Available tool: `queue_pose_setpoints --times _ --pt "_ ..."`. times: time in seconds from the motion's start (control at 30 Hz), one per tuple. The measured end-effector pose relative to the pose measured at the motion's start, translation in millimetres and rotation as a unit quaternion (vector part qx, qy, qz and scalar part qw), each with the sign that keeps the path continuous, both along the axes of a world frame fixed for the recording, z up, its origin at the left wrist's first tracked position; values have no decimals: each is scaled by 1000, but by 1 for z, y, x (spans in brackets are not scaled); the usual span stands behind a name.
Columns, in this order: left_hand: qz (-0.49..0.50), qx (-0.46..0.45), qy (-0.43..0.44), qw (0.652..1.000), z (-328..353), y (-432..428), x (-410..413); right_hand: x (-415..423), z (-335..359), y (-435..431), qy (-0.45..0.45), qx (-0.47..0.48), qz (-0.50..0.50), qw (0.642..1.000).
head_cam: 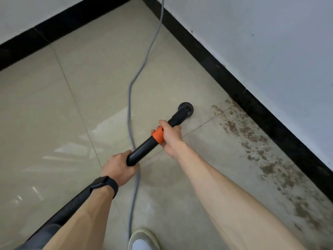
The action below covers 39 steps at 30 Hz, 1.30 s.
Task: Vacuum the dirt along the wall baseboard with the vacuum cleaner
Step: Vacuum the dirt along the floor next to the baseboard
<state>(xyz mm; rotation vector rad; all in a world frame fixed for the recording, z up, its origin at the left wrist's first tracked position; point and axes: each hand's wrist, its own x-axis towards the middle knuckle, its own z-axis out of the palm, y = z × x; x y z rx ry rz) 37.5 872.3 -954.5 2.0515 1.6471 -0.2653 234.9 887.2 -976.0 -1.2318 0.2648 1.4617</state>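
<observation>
I hold a black vacuum wand (144, 147) with an orange collar (158, 135) in both hands. My right hand (171, 136) grips the wand at the collar. My left hand (119, 168) grips its rear end, where the ribbed black hose (72, 204) runs back under my forearm. The round black nozzle (186, 109) rests on the tile floor, a short way left of a band of brown dirt (252, 141). That dirt lies along the black baseboard (261, 107) of the right wall.
A grey power cord (134, 83) snakes across the tiles from the far corner to beneath the wand and my shoe (142, 240). A second black baseboard (54, 31) lines the far left wall. White walls stand above both.
</observation>
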Motion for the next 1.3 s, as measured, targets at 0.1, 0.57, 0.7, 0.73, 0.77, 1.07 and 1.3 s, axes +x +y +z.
queue_pose_setpoints --times 0.1,0.57,0.7,0.73,0.77,1.07,1.3 --pt "-26 -1 8 1000 1 0 2 0 2 -11 -25 -18 -27 999" --pt "-203 -17 63 977 -8 -28 31 1 -10 -95 -77 -123 -262 954" --pt "-173 -10 54 983 -10 -29 39 15 -6 -81 -66 -104 -221 967" --pt "-161 -9 49 986 -10 -28 39 19 -4 -74 -65 -97 -200 973" --pt "-150 -7 44 988 -10 -27 39 22 -2 -67 -67 -91 -178 977" --pt "-92 1 29 995 -14 -16 39 26 -1 -45 -81 -67 -111 988" --pt "-132 7 44 990 -16 -16 41 27 -3 -56 -84 -73 -127 986"
